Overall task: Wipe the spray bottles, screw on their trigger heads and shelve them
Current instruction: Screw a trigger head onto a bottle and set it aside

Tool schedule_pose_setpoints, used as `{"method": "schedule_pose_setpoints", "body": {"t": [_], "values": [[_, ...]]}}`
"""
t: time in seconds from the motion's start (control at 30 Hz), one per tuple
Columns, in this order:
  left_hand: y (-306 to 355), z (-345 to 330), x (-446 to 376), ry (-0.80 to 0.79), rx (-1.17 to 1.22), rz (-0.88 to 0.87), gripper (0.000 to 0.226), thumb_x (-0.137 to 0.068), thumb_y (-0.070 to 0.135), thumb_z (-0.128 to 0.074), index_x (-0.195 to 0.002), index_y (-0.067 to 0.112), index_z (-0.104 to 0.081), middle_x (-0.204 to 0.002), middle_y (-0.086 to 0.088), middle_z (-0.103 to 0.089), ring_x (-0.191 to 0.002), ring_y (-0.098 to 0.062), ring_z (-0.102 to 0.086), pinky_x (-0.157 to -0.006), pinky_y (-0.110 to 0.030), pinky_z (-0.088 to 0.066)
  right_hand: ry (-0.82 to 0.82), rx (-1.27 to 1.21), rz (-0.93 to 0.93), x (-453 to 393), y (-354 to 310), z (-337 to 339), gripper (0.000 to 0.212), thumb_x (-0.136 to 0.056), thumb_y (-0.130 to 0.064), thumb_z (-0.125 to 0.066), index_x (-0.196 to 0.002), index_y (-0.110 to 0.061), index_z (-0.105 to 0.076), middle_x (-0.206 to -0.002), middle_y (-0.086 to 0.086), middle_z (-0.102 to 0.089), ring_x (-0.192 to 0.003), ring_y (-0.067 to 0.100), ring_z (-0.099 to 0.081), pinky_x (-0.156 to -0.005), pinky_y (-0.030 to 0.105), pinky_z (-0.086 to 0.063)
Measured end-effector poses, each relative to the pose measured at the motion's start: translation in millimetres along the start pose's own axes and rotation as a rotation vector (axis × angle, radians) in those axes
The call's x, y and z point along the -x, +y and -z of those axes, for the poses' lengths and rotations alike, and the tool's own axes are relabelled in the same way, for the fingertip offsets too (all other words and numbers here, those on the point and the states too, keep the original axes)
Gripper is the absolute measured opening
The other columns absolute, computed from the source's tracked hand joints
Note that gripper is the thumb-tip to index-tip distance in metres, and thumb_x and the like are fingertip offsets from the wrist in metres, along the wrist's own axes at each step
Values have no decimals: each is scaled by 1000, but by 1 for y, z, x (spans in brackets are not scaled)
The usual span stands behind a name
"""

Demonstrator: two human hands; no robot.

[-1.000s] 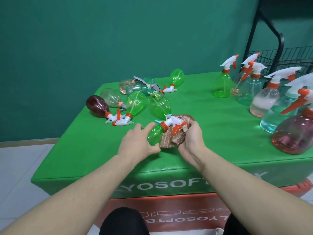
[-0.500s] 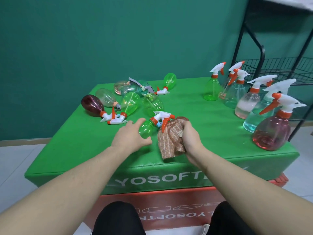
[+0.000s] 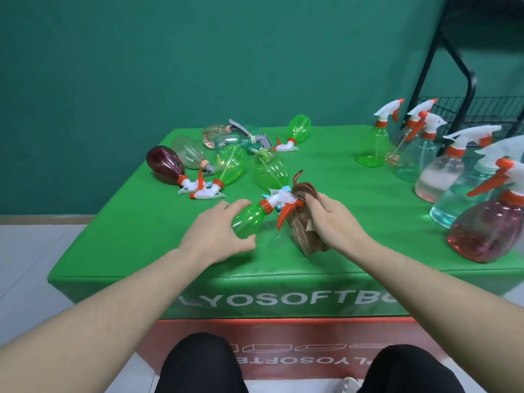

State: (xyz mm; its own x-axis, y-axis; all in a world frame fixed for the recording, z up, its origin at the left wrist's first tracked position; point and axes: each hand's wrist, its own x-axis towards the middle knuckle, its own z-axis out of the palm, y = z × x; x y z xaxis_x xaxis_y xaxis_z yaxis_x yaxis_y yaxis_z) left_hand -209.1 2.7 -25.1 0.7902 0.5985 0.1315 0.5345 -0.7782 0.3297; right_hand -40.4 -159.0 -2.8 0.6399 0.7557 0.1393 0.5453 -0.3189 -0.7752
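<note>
A small green spray bottle [image 3: 247, 219] lies on its side near the front of the green table [image 3: 354, 222], its white and orange trigger head [image 3: 280, 201] screwed on. My left hand [image 3: 218, 232] grips the bottle's body from the left. My right hand [image 3: 333, 221] holds a bunched brown striped cloth [image 3: 300, 225] against the trigger head.
Several bottles lie in a heap at the back left, among them a dark red bottle [image 3: 164, 164] and a green bottle [image 3: 231, 164]. Several upright bottles with heads stand along the right side, the nearest a red-tinted bottle [image 3: 485, 231]. A black wire shelf rack [image 3: 467, 109] stands behind them.
The cloth in my right hand has shifted from hanging beside the bottle to pressing on its trigger head. My left hand keeps its hold on the bottle. The camera has moved in closer.
</note>
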Motion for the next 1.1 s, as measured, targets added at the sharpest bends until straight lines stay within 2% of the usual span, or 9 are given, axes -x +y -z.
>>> {"method": "schedule_pose_setpoints", "body": {"t": [0.1, 0.23, 0.4, 0.5, 0.63, 0.7, 0.87, 0.97, 1.1], "values": [[-1, -2, -5, 3, -7, 5, 82, -82, 56, -72, -154, 44, -35, -136, 1, -56, -121, -21, -56, -100, -37, -51, -59, 104, 25, -13, -2, 2, 32, -109, -36, -31, -105, -26, -61, -80, -4, -65, -77, 16, -60, -61, 24, -39], [0, -5, -6, -12, -54, -43, 83, -79, 58, -72, -153, 45, -36, -134, 2, -56, -118, -20, -56, -98, -36, -51, -203, 231, 35, -31, -2, -3, 36, -109, -34, -30, -124, -23, -61, -89, 1, -65, -85, 21, -57, -65, 26, -37], [1, -7, -6, -15, -85, -62, 84, -79, 59, -70, -154, 45, -34, -138, 3, -54, -122, -20, -54, -100, -37, -50, -331, 297, 97, -45, -12, -15, 38, -110, -30, -30, -140, -26, -53, -92, -4, -62, -90, 19, -53, -63, 16, -36], [1, -7, -5, -17, -75, -58, 84, -78, 59, -70, -153, 46, -35, -138, 3, -54, -122, -20, -54, -101, -37, -49, -346, 328, 154, -46, -13, -16, 41, -109, -28, -30, -147, -27, -48, -120, 4, -64, -102, 20, -55, -79, 24, -40], [-1, -7, -4, -13, -49, -48, 84, -77, 57, -72, -152, 47, -36, -137, 4, -54, -121, -19, -53, -101, -36, -49, -325, 299, 171, -38, -7, -9, 41, -109, -29, -31, -146, -28, -49, -106, -3, -64, -101, 19, -57, -79, 24, -37], [-1, -6, -4, -8, -34, -41, 83, -77, 57, -73, -151, 48, -37, -136, 5, -54, -120, -19, -53, -101, -36, -49, -296, 276, 196, -31, -4, -4, 40, -109, -26, -32, -144, -27, -51, -115, 0, -66, -109, 21, -59, -85, 25, -40], [-1, -5, -4, -1, -20, -41, 82, -78, 57, -73, -151, 48, -37, -138, 6, -54, -119, -19, -54, -99, -35, -50, -275, 313, 281, -11, 7, 11, 40, -108, -20, -34, -145, -25, -51, -137, -4, -58, -127, 14, -51, -98, 13, -32], [-2, -6, -3, 1, -13, -46, 82, -78, 57, -73, -151, 49, -36, -141, 6, -53, -122, -19, -53, -101, -36, -50, -290, 435, 334, -5, 18, 19, 46, -107, -27, -34, -152, -28, -42, -159, -13, -37, -144, 6, -36, -119, 16, -19], [-5, -7, -1, 18, 3, -69, 82, -79, 56, -72, -152, 48, -36, -142, 6, -52, -124, -19, -53, -103, -37, -50, -304, 601, 385, -6, 19, 21, 65, -96, -52, -16, -156, -32, -35, -162, -19, -27, -148, 5, -30, -124, 30, -22]]}}
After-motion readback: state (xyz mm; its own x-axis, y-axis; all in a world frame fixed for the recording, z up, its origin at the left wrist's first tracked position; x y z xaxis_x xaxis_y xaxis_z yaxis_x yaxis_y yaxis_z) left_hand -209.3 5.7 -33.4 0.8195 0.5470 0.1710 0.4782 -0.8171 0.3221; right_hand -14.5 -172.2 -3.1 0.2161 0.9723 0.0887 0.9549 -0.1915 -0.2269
